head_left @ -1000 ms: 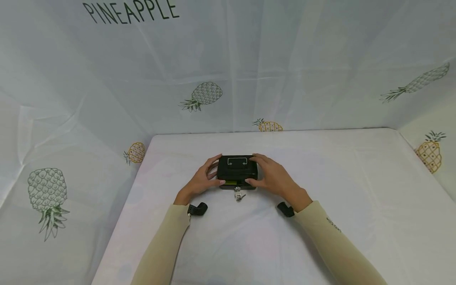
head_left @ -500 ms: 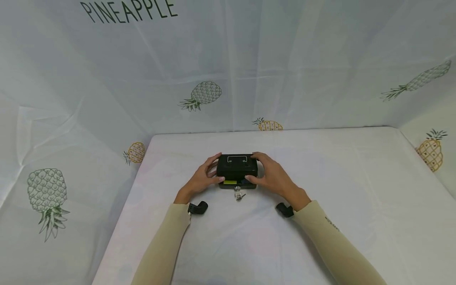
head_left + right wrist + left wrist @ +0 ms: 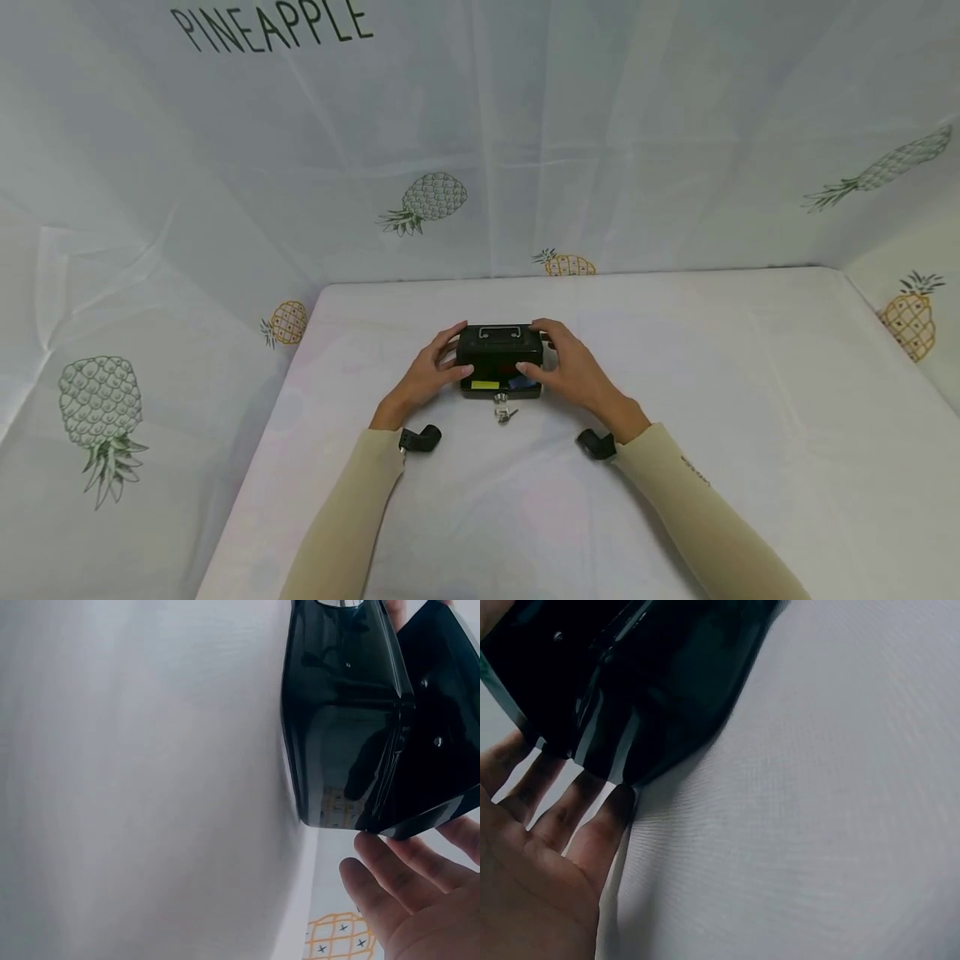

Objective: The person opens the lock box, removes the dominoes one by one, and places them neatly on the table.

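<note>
A small black cash box (image 3: 480, 395) stands on the table, its lid (image 3: 498, 353) tilted up at the front. My left hand (image 3: 422, 379) holds the lid's left side, thumb at the front edge. On the opposite side my right hand (image 3: 577, 372) grips the lid likewise. A yellow item (image 3: 485, 385) and a blue one (image 3: 522, 382) show inside through the front gap. Keys (image 3: 502, 412) hang from the front lock. In the right wrist view, the raised lid (image 3: 446, 712) stands apart from the box body (image 3: 341, 765), with fingertips beneath its edge.
A white cloth (image 3: 675, 375) covers the table. Behind and at the sides hangs a white curtain (image 3: 637, 167) printed with pineapples. Black wrist cameras (image 3: 422, 438) are strapped to both forearms.
Both hands have raised the front of the lid further, widening the gap. More of the yellow item shows, and the blue item has come into view. The box base stays in place.
</note>
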`<state>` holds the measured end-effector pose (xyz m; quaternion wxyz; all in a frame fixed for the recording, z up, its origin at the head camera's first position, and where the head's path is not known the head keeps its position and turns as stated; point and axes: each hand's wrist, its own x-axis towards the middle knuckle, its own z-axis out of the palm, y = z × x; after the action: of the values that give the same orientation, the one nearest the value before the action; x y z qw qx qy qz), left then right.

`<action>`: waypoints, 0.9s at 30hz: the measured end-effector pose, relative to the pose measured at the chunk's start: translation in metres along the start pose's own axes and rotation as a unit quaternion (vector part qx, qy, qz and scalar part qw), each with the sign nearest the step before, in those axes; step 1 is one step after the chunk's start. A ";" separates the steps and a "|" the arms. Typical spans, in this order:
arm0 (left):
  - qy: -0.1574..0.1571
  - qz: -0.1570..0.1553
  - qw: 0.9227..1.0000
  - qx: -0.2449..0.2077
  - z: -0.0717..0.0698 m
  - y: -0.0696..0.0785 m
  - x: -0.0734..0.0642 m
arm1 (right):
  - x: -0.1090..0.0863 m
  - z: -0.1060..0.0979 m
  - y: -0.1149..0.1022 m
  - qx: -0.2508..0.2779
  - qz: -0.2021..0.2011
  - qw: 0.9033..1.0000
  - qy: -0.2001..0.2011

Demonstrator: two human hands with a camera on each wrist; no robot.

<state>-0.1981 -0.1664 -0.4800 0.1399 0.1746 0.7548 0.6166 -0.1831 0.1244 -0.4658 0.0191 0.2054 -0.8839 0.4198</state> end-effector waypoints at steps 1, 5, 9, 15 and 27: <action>0.003 0.000 1.000 0.001 0.000 0.000 0.000 | 0.000 0.000 0.000 0.006 0.004 1.000 0.000; 0.012 0.013 1.000 0.009 0.001 0.000 0.001 | 0.002 0.001 0.000 0.029 0.024 0.999 0.002; 0.020 0.023 0.999 0.023 0.002 -0.003 0.002 | 0.003 0.002 -0.001 0.052 0.041 0.998 0.004; 0.029 0.016 0.998 0.053 0.002 -0.005 0.002 | 0.004 0.004 -0.001 0.072 0.057 0.996 0.007; 0.073 -0.006 0.996 0.060 0.008 0.004 0.004 | 0.008 0.006 0.001 0.078 0.050 0.995 0.023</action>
<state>-0.1980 -0.1564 -0.4776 0.0775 0.1328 0.7995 0.5807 -0.1897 0.1174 -0.4688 0.0025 0.1524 -0.8568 0.4927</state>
